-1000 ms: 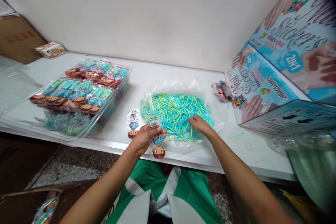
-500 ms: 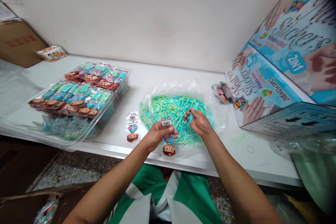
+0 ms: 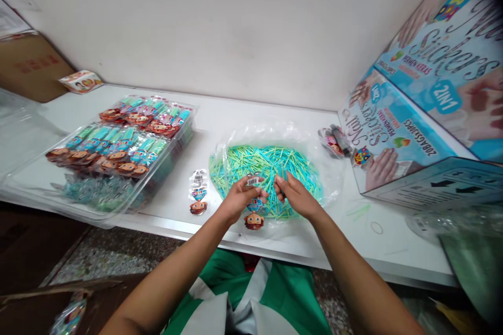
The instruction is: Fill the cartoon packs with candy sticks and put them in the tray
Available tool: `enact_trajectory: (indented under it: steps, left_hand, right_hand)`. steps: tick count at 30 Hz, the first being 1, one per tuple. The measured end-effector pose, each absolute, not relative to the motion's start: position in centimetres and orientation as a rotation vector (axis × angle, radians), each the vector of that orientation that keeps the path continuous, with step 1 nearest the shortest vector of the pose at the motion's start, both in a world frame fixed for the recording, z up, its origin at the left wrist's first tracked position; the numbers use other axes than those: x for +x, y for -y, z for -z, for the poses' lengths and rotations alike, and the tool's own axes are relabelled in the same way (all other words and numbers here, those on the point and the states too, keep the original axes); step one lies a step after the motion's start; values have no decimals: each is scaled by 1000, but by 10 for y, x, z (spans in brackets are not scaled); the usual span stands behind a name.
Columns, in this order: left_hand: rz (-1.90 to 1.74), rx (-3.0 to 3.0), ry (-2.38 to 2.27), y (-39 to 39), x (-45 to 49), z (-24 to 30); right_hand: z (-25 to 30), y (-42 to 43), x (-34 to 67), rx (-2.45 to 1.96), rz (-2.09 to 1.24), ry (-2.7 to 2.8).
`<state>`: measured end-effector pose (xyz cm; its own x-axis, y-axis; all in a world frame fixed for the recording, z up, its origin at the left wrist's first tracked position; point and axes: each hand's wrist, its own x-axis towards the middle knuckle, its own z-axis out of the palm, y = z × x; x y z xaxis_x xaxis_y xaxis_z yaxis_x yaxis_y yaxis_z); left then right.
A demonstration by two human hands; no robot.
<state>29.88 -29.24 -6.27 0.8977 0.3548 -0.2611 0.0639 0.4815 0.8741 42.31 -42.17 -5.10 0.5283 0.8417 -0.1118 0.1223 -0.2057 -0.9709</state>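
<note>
Left hand: the left hand [image 3: 239, 200], just below the middle of the frame, pinches a small clear packet [image 3: 254, 204] between thumb and fingers, near its top.
Packet: it hangs from that grip with a barcode label at the top and a cartoon face at the bottom, over the near edge of the pile of sticks.
Right hand: the right hand [image 3: 299, 197] is right of the packet, its fingertips drawn together and meeting the packet's top edge; whether a stick lies between them cannot be told.
Sticks: a heap of thin blue and green sticks [image 3: 251, 162] lies in an opened clear bag [image 3: 275, 130] at the centre of the frame, under both hands.
Table: a white table [image 3: 228, 115] carries everything.
Spare packet: a second packet [image 3: 198, 192] lies flat just left of the bag.
Tray: a clear tray [image 3: 23, 188] at left holds rows of filled packets [image 3: 118, 144].
Boxes: two printed blue boxes [image 3: 396, 131] fill the right side, one stacked on the other.
Far left: a brown carton [image 3: 27, 65] sits at the upper left.
</note>
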Motion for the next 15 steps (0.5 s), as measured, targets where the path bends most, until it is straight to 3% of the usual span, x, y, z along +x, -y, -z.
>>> enact_trajectory:
  steps: [9,15]
  left_hand:
    - [-370,1415,-506,285,302,53]
    - [-427,1574,-484,296,307,56]
  right_hand:
    - [23,431,419,-2494,-320,1611]
    - [10,425,409,-2648,-255,1783]
